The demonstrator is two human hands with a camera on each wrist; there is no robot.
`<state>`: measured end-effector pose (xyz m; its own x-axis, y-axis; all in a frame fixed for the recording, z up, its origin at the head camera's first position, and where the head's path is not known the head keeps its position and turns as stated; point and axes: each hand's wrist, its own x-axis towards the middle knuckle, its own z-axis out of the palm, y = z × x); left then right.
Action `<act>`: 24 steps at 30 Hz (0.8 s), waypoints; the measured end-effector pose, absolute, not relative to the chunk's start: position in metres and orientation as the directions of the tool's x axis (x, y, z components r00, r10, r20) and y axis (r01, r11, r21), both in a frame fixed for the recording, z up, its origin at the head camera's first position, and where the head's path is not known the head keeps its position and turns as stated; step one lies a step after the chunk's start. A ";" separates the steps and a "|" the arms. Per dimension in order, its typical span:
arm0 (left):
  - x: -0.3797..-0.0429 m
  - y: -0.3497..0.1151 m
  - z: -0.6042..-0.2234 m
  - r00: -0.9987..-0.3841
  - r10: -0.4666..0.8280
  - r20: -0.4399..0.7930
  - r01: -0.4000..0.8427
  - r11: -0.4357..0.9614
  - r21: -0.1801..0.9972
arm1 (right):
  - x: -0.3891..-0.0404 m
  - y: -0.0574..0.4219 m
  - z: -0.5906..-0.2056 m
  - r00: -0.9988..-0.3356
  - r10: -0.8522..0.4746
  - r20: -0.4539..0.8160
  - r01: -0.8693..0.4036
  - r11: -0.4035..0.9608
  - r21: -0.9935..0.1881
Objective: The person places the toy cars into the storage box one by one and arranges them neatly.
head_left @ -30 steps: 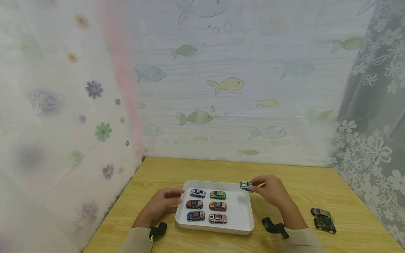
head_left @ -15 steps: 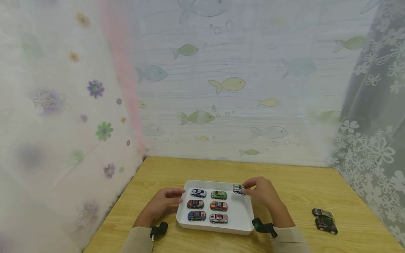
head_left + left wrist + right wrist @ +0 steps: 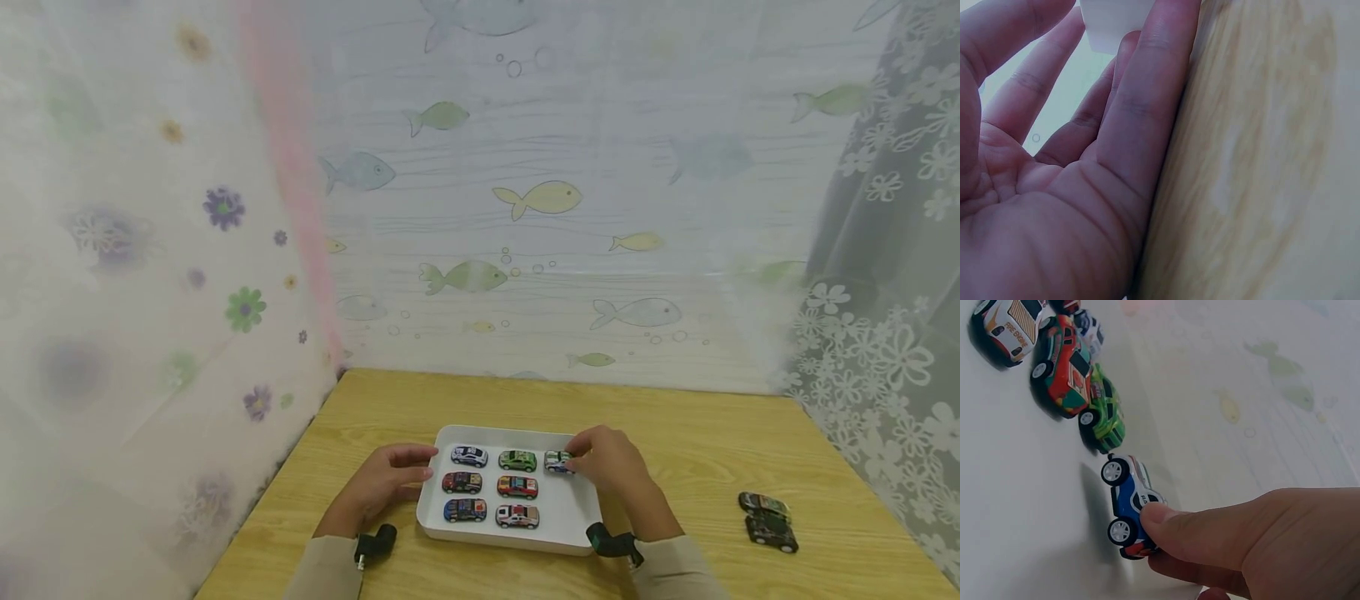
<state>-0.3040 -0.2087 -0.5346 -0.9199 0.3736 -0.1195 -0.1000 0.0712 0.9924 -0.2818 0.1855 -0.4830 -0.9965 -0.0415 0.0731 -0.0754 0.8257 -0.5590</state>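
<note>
My right hand point(image 3: 617, 468) pinches a white, blue and green toy car point(image 3: 1127, 499) between thumb and fingers. The car is close over the floor of the white tray point(image 3: 504, 540), in its back right part. To its left sits a green toy car point(image 3: 517, 460), with a red and yellow one point(image 3: 517, 487) and a white one point(image 3: 517, 517) lined up in front. The tray's left column holds a white-blue car point(image 3: 468, 456), a dark red one point(image 3: 461, 482) and a blue one point(image 3: 465, 510). My left hand point(image 3: 384, 485) rests at the tray's left wall, fingers extended and loosely bent.
Two dark toy cars point(image 3: 771, 532) lie close together on the wooden table point(image 3: 675, 417) to the right of the tray. A curtain with fish prints point(image 3: 555, 250) hangs behind the table, and a flowered sheet point(image 3: 150, 333) hangs along the left.
My right hand has carried the white, blue and green car left and down, from over the tray's back right corner to beside the green car. My left hand has stayed put.
</note>
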 end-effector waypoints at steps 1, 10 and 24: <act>-0.304 -0.209 -0.535 -0.920 0.373 -0.118 -0.098 0.071 0.993 | -0.282 0.185 -0.483 -0.997 -0.040 0.072 -0.073 0.828 -0.555; -0.303 -0.208 -0.534 -0.920 0.374 -0.121 -0.105 0.063 0.993 | -0.283 0.183 -0.485 -0.996 -0.050 0.072 -0.080 0.859 -0.506; -0.305 -0.209 -0.536 -0.917 0.379 -0.120 -0.105 0.059 0.993 | -0.284 0.184 -0.487 -0.996 -0.038 0.075 -0.070 0.873 -0.483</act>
<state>-0.3049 -0.2090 -0.5358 -0.9175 0.3793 -0.1200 -0.1054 0.0591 0.9927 -0.2840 0.1838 -0.4871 -0.9965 -0.0383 0.0748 -0.0698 0.8731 -0.4825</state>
